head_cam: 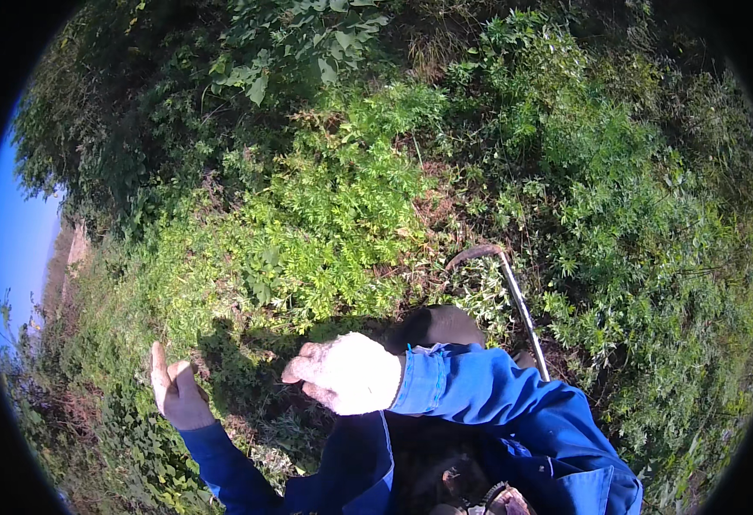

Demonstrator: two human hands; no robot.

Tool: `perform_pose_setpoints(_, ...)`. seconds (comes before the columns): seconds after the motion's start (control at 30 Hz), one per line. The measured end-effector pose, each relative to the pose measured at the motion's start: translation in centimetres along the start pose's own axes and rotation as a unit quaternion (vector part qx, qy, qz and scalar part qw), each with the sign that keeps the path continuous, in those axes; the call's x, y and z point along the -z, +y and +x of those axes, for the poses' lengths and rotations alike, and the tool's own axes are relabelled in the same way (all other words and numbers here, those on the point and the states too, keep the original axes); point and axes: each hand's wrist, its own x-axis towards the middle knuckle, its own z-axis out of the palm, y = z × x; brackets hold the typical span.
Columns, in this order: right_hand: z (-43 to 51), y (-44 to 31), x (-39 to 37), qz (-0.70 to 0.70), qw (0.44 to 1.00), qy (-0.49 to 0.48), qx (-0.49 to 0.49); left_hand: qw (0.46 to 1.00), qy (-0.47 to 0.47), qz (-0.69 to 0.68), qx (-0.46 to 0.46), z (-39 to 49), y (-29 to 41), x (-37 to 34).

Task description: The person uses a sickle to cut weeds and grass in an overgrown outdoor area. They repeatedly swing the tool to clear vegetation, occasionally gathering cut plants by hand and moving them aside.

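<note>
My left hand [180,394] is raised at the lower left, one finger held straight out and the others bent, with nothing seen in it. A pale work glove, washed out by sunlight, covers my right hand [354,373], which crosses in front of my body. Its fingers point left and curl slightly; their inner side is hidden. To the right of that hand, a sickle [521,302] leans with its curved, rusty blade uppermost among the weeds. Its long pale handle runs down behind my right sleeve [492,386], where the lower end is hidden.
Dense leafy weeds [337,206] cover the ground ahead and to both sides. Cut or wilted stems lie in a brownish patch [437,203]. Taller shrubs [112,116] and broad-leaved growth rise at the back left. A dark rounded shape [444,325], perhaps my boot or knee, shows beyond my right wrist.
</note>
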Motion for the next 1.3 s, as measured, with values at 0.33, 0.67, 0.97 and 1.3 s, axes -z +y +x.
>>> perform_pose_setpoints(0.33, -26.5, 11.3, 18.9, -0.209, 0.771, 0.277, -0.534, 0.901, -0.380, 0.143, -0.150, -3.8, -5.8, -19.1)
perform_pose_setpoints(0.67, -39.6, 20.0, 16.1, -0.359, 0.569, 0.123, -0.729, 0.575, -0.766, 0.192, -0.213, -13.7, -11.6, -45.8)
perform_pose_setpoints(0.97, -41.0, 25.3, 16.9, -0.300, 0.518, -0.040, -0.800, 0.568, -0.763, 0.240, -0.194, -15.8, -15.0, -50.9)
perform_pose_setpoints(1.3, -31.7, 16.2, 20.9, 0.154, 0.557, 0.208, -0.789, 0.572, -0.653, 0.218, -0.446, -13.0, -15.8, -52.1)
